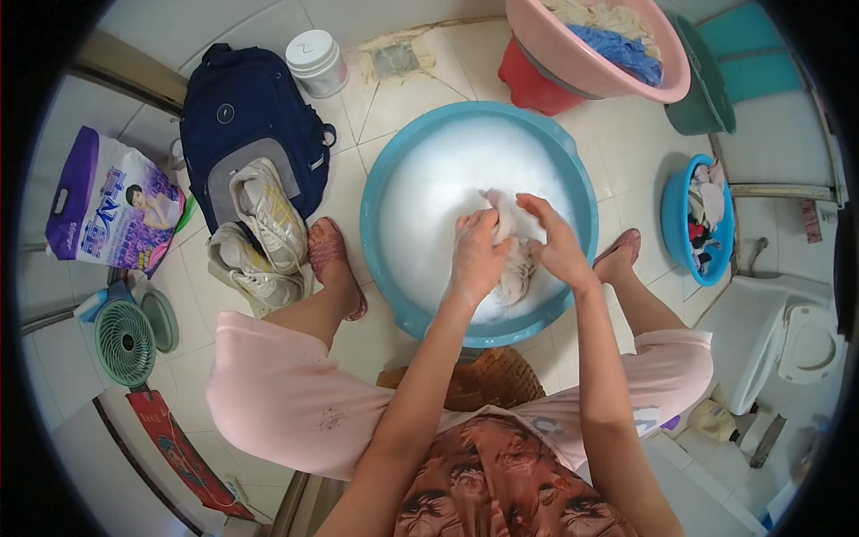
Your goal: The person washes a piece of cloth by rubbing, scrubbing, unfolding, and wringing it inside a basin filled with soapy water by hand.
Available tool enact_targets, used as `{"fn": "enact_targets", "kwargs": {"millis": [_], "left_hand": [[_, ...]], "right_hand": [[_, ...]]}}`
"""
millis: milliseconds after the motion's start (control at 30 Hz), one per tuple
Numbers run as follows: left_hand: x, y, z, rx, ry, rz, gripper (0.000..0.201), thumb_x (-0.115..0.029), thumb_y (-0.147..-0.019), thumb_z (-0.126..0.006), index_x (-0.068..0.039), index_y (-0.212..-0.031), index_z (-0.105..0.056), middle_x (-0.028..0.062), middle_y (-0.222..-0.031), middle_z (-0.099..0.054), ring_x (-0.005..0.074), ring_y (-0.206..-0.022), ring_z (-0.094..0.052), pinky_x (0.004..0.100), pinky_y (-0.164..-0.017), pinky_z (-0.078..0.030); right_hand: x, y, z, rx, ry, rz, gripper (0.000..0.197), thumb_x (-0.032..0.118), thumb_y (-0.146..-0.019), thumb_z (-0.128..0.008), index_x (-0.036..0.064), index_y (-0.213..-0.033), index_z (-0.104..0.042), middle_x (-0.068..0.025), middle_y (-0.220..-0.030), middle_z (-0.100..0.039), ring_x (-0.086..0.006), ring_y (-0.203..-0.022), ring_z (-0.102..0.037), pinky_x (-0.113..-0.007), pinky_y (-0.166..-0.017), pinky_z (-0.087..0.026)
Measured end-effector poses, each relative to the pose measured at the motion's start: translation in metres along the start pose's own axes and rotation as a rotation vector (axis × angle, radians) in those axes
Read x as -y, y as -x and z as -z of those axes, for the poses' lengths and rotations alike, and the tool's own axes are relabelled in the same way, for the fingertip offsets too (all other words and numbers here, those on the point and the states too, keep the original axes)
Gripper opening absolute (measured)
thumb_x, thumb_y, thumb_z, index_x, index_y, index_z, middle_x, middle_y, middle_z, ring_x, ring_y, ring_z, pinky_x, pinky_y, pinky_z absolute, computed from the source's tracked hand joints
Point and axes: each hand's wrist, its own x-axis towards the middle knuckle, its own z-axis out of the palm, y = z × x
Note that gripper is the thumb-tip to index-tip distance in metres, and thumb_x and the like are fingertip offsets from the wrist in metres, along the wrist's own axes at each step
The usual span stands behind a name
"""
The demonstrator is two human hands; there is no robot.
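While the left hand (479, 257) grips the pale cloth (514, 279) toward the near right edge of the blue basin (370, 219), the right hand (559, 246) curves alongside, its hold unclear; slick suds (429, 197) could make the cloth slip, splashing over the rim.

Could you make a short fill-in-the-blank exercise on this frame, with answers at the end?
1. The left hand and right hand hold a pale fabric cloth over a large round blue plastic basin of ____ foam.
2. The white lace-up shoes near the dark blue fabric backpack number ____.
3. The white lidded plastic tub is to the picture's ____ of the round pink plastic basin.

Answers: white; two; left.
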Motion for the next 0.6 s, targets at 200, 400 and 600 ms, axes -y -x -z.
{"fn": "enact_targets", "kwargs": {"millis": [200,400,600], "left_hand": [[-0.016,-0.003,0.002,0.242,0.320,0.156,0.020,0.001,-0.075,-0.054,0.002,-0.095,-0.056,0.0114,-0.101,-0.059,0.0292,-0.073,-0.058,0.0331,-0.071,-0.047],[0.000,0.008,-0.009,0.026,0.971,0.667,0.025,-0.019,-0.088,-0.052,0.001,-0.103,-0.053,0.0133,-0.103,-0.059,0.0191,-0.089,-0.060,0.0329,-0.079,-0.047],[0.009,0.006,-0.011,0.262,1.875,1.254,0.064,-0.055,-0.089,-0.033,-0.001,-0.123,-0.041,0.0103,-0.102,-0.057,0.0208,-0.095,-0.055,0.0357,-0.089,-0.043]], "right_hand": [[0.031,-0.003,-0.010,0.040,-0.152,0.122,0.065,-0.008,-0.066,-0.058,0.0118,-0.126,-0.045,-0.0140,-0.120,-0.050,-0.0279,-0.108,-0.051,-0.032,-0.091,-0.039],[0.009,-0.011,-0.023,-0.337,-0.318,-0.239,0.025,0.015,-0.081,-0.062,0.0030,-0.102,-0.058,-0.0076,-0.087,-0.064,-0.0155,-0.077,-0.060,-0.026,-0.069,-0.046],[0.082,0.070,-0.070,-0.382,-0.376,-0.163,0.016,0.013,-0.082,-0.058,0.0019,-0.093,-0.061,-0.0110,-0.096,-0.058,-0.0217,-0.095,-0.051,-0.033,-0.085,-0.039]]}}
